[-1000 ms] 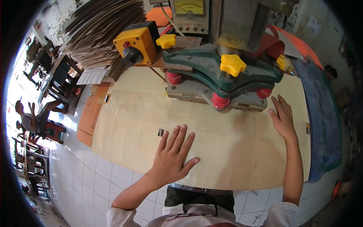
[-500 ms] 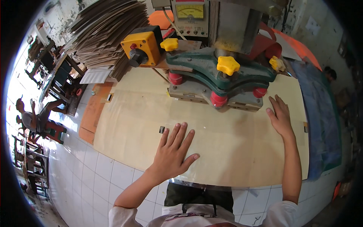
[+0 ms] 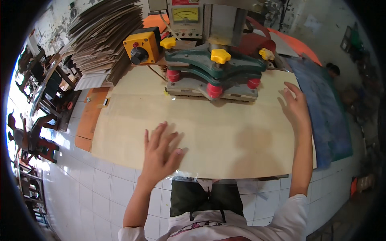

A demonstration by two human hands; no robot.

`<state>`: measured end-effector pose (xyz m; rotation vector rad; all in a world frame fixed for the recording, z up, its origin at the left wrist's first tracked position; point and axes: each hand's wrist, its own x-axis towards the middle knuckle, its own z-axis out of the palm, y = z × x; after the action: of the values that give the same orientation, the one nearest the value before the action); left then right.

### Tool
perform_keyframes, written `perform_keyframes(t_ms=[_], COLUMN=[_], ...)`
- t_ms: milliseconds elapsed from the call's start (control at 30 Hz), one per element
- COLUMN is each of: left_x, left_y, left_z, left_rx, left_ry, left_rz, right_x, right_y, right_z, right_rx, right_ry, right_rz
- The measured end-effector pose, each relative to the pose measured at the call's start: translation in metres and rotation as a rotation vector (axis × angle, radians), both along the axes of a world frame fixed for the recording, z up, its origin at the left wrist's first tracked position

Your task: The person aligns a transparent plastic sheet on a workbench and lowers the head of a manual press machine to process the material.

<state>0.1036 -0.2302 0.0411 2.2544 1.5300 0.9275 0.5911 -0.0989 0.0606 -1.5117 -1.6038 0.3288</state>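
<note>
A large pale cream sheet (image 3: 201,140) lies flat on the work table, beneath a heat press-like machine head (image 3: 217,76). That head has a dark green frame, yellow star knobs, red bushings and a grey plate; I cannot tell if the plate touches the sheet. My left hand (image 3: 159,154) is over the sheet's near left part, fingers spread and slightly bent, holding nothing. At the sheet's right edge is my right hand (image 3: 297,106), its fingers apart and a little curled, with a shadow beside them. No object shows in it.
A yellow control box (image 3: 141,47) with a black knob stands left of the machine head. Behind it rises a tall stack of brown sheets (image 3: 102,36). A meter unit (image 3: 185,20) is at the back. Blue sheeting (image 3: 325,112) hangs at right. Another person (image 3: 30,134) sits far left.
My left hand has shifted left, its fingers bending more. My right hand has curled its fingers at the sheet's edge. The small dark squares on the sheet no longer show. The view has shifted.
</note>
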Motion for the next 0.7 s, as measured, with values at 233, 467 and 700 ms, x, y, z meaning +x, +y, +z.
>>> perform_keyframes(t_ms=[233,467,700], left_x=[-0.048,-0.061,-0.104], left_y=[0.012,0.03,0.033], left_z=[-0.01,-0.033,-0.062], left_rx=[0.112,0.252,0.041], left_ry=[-0.162,-0.358,-0.534], left_rz=[0.27,0.282,0.311], right_x=[-0.017,-0.022,0.029], right_y=[-0.086,-0.18,-0.222], right_z=[0.034,-0.024,-0.017], right_rx=[0.367,0.307,0.315], right_ry=[-0.205,0.093,-0.12], right_rz=[-0.063,-0.273,-0.523])
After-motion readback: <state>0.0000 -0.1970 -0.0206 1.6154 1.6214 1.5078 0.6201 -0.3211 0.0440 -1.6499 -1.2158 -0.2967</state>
